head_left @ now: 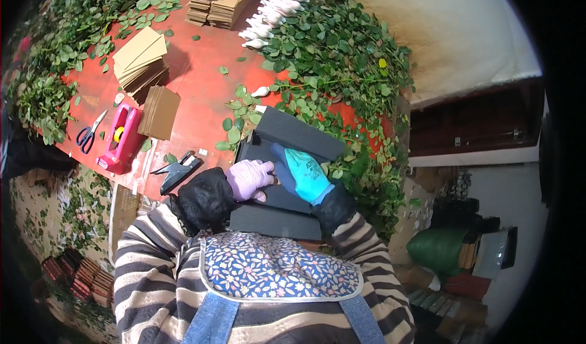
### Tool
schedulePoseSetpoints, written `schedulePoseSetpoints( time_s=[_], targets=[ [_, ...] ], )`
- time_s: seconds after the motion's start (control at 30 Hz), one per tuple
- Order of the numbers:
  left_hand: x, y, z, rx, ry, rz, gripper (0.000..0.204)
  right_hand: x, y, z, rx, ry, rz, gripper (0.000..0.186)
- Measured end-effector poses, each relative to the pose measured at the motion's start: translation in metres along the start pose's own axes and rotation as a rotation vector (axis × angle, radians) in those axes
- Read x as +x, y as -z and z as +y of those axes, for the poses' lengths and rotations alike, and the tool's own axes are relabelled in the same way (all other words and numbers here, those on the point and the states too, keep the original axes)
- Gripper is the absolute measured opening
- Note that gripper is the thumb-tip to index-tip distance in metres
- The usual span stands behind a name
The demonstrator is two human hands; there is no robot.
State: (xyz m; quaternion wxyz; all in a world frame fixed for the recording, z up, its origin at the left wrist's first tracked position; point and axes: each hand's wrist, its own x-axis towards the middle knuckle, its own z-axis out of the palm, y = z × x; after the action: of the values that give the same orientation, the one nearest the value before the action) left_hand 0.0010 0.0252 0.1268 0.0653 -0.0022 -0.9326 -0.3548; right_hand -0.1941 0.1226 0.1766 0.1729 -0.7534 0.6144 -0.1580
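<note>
Both my hands meet over a dark grey corrugated sheet [299, 138] with ribbed flaps at its far and near ends, lying at the table's near edge. My left hand [249, 179], in a lilac glove, has its fingers curled together above the sheet's left side. My right hand [305, 174], in a teal and blue glove, bends in from the right with its fingers close to the left ones. Whatever sits between the fingertips is too small or hidden to make out. A black stapler [181, 172] lies left of my left hand.
On the red table [201, 57] are a pink tape dispenser [122, 138], scissors [91, 133], a brown cardboard stack [159, 113] and tan cards [139, 57]. Leafy stems [342, 45] with white-wrapped heads [278, 11] pile at the far right. More foliage [79, 27] covers the far left.
</note>
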Motion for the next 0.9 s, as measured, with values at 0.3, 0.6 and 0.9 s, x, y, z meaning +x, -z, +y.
schedulePoseSetpoints(
  time_s=[0.3, 0.6, 0.9],
  targets=[
    [-0.028, -0.009, -0.011, -0.305, -0.044, 0.388, 0.02, 0.005, -0.013, -0.02, -0.082, -0.025, 0.003, 0.057],
    [-0.12, 0.088, -0.13, 0.678, 1.245, 0.574, 0.065, -0.001, -0.016, -0.021, -0.172, 0.011, 0.073, 0.063],
    [-0.171, 0.089, -0.159, 0.223, 1.175, 0.712, 0.031, -0.005, -0.017, -0.017, -0.12, 0.04, 0.112, 0.063]
  ],
)
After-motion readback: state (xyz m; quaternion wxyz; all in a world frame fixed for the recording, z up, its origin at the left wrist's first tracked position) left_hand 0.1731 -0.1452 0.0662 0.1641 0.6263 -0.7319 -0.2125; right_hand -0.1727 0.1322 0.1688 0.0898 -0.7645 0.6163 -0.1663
